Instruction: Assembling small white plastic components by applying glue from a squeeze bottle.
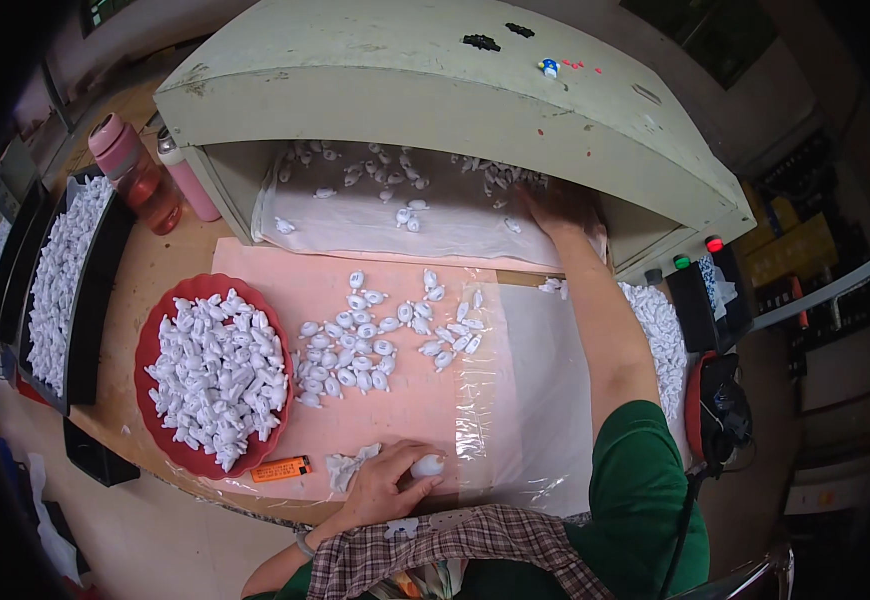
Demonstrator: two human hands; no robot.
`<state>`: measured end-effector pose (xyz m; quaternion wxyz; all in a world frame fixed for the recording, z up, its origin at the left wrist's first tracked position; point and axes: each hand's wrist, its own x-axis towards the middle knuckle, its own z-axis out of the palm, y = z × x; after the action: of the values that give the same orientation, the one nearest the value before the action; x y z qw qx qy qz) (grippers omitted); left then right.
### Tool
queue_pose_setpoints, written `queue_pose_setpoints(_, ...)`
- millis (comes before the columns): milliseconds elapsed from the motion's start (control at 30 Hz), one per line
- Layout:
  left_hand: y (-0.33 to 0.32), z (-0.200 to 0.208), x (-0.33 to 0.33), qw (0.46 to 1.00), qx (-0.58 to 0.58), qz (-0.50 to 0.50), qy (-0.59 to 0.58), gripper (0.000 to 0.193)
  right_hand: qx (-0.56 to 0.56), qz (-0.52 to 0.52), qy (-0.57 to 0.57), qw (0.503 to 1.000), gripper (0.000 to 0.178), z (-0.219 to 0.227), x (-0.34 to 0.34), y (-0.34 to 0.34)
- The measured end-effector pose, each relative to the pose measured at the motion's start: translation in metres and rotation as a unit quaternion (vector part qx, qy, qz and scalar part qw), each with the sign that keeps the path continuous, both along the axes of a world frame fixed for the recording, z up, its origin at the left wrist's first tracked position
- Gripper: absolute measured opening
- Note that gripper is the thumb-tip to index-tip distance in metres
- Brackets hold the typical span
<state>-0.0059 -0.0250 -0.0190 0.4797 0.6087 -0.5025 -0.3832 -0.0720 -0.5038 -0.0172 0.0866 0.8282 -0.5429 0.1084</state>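
My left hand [392, 484] rests low on the pink sheet, its fingers curled round a small white rounded object [428, 465] whose kind I cannot make out. A crumpled white tissue [351, 466] lies beside that hand. My right hand [558, 210] reaches into the pale grey box [375, 105], close to a heap of small white figurines [500, 175] on its cloth-lined floor. The box's upper edge and shadow obscure those fingers. Between my hands, many white figurines [355, 350] with dark marks lie spread on the pink sheet [415, 420].
At left stand a red bowl [145, 385] heaped with figurines, an orange lighter [281, 469], a pink-lidded bottle [135, 175] and a black tray [85, 330] of white pieces. More pieces [655, 330] lie right of my right arm, near a black tissue box [710, 300].
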Motion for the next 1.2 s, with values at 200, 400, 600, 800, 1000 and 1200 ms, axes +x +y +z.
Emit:
queue_pose_setpoints(200, -0.006, 0.003, 0.0, 1.0, -0.01, -0.008, -0.009, 0.031, -0.146, 0.089, -0.021, 0.985, 0.083, -0.016, -0.015, -0.009)
queue_pose_setpoints(400, -0.005, 0.001, 0.002, 1.0, -0.018, -0.009, -0.022, 0.032, -0.176, 0.151, -0.067, 0.971, 0.055, -0.029, -0.012, 0.027)
queue_pose_setpoints(600, -0.002, 0.002, 0.0, 1.0, -0.007, -0.01, -0.001, 0.032, -0.118, 0.222, -0.116, 0.961, 0.043, -0.023, -0.01, 0.032)
queue_pose_setpoints(800, -0.005, 0.001, -0.003, 1.0, -0.001, -0.016, -0.002, 0.03, 0.015, 0.189, -0.241, 0.952, 0.035, -0.019, -0.021, 0.021)
queue_pose_setpoints(1000, -0.003, -0.001, 0.0, 1.0, 0.021, 0.001, 0.023, 0.031, 0.087, 0.299, -0.351, 0.883, 0.027, 0.027, -0.025, 0.144)
queue_pose_setpoints(1200, -0.006, 0.002, -0.001, 1.0, -0.011, -0.01, -0.002, 0.031, 0.122, 0.418, -0.291, 0.852, 0.034, 0.014, -0.057, 0.258)
